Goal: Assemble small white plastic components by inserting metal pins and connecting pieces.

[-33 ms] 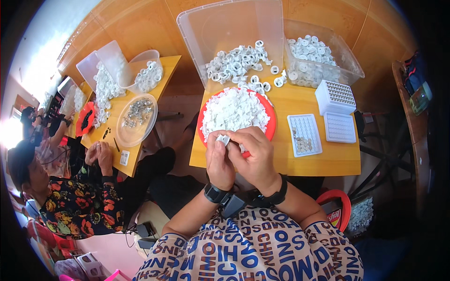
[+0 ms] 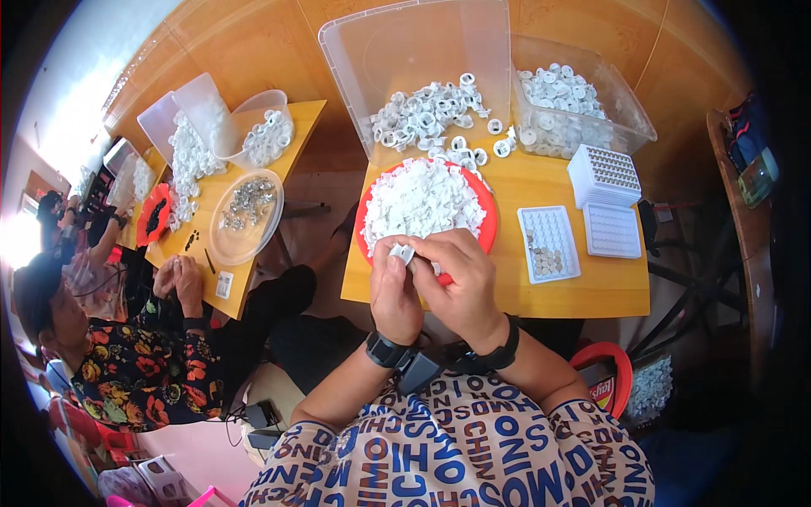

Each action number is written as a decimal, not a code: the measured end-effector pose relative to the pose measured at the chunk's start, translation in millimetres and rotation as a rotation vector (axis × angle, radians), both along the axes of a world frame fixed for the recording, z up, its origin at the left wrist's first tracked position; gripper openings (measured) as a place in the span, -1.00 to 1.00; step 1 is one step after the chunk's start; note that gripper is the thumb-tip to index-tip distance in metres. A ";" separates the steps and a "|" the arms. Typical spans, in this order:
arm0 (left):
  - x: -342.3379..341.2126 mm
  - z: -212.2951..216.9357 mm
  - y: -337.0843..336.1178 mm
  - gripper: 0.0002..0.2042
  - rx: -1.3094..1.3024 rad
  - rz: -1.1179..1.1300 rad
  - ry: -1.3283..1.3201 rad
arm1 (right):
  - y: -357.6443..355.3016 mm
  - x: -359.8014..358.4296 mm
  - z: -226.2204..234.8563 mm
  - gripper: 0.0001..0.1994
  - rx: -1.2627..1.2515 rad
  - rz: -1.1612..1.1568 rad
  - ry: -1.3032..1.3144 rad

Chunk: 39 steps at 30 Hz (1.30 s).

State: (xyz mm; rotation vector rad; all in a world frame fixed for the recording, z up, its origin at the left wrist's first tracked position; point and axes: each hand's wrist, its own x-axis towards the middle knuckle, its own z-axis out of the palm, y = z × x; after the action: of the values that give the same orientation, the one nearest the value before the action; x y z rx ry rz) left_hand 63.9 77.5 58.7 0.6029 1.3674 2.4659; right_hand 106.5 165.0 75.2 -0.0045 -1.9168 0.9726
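Observation:
Just in front of a red round tray (image 2: 491, 221) heaped with small white plastic pieces (image 2: 422, 198), both my hands meet. My left hand (image 2: 394, 300) is closed round a small white plastic part (image 2: 402, 253), which shows between thumb and fingers. My right hand (image 2: 460, 279) touches the same part from the right, thumb and forefinger pinched together at its edge. Whether those right fingers also hold some smaller piece is hidden.
White ring-shaped parts (image 2: 431, 114) spill from a tipped clear bin (image 2: 405, 42); another clear bin (image 2: 629, 110) holds more. At right lie a white tray of small discs (image 2: 549, 264), another white tray (image 2: 612, 230) and stacked trays (image 2: 604, 177). A co-worker (image 2: 144, 363) sits at left.

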 end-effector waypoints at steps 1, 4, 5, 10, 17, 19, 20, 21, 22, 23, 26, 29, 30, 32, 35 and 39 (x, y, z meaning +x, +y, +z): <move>1.1 3.6 -0.1 -0.70 0.061 -0.040 -0.066 | 1.1 1.9 2.9 -0.76 0.005 0.001 0.020; -1.9 10.5 -5.3 -0.67 0.135 -0.183 -0.176 | 3.3 4.5 4.0 -0.73 -0.025 -0.004 0.046; -3.0 12.7 -6.2 -0.65 0.149 -0.283 -0.219 | 4.1 5.1 3.9 -0.73 -0.061 -0.008 0.054; -11.6 7.0 -7.7 -0.65 0.073 -0.280 -0.259 | 9.4 3.4 3.1 -0.75 0.019 -0.049 0.017; -10.6 5.8 -6.4 -0.65 0.090 -0.322 -0.361 | 11.0 4.5 2.1 -0.78 0.043 -0.058 -0.030; -9.6 5.2 -6.0 -0.66 0.084 -0.307 -0.385 | 11.0 4.9 2.1 -0.79 0.049 -0.064 -0.039; -9.9 3.5 -6.0 -0.66 0.071 -0.298 -0.357 | 10.8 5.1 2.2 -0.80 0.056 -0.069 -0.047; -10.3 2.4 -6.1 -0.67 0.058 -0.289 -0.330 | 10.8 4.9 2.6 -0.80 0.055 -0.070 -0.049; -10.7 2.1 -6.3 -0.67 0.056 -0.289 -0.332 | 10.6 4.7 3.0 -0.80 0.047 -0.066 -0.054; -11.3 1.8 -6.8 -0.68 0.044 -0.289 -0.310 | 10.3 4.4 3.1 -0.81 0.040 -0.062 -0.059; -11.9 2.6 -9.6 -0.68 0.032 -0.324 -0.275 | 9.0 8.1 4.9 -0.82 0.003 -0.046 -0.064; -13.8 0.3 -11.2 -0.67 0.040 -0.352 -0.252 | 9.9 7.3 3.9 -0.82 0.002 -0.039 -0.088; -14.0 -0.2 -11.5 -0.67 0.049 -0.352 -0.233 | 9.3 6.9 4.4 -0.82 0.000 -0.039 -0.090; -11.5 2.0 -10.4 -0.66 0.039 -0.309 -0.206 | 6.9 6.6 7.5 -0.83 -0.029 -0.012 -0.076; -10.6 5.5 -10.4 -0.64 0.008 -0.268 -0.143 | 5.6 7.5 10.8 -0.83 -0.046 0.016 -0.069; -12.2 2.4 -12.4 -0.62 0.004 -0.280 -0.040 | 3.9 8.1 9.5 -0.82 -0.094 0.043 -0.009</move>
State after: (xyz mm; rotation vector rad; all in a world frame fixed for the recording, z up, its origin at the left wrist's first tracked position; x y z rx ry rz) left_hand 51.7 65.1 61.1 0.6903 1.1743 2.2451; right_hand 114.6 169.0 84.7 -0.0225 -1.8844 1.0931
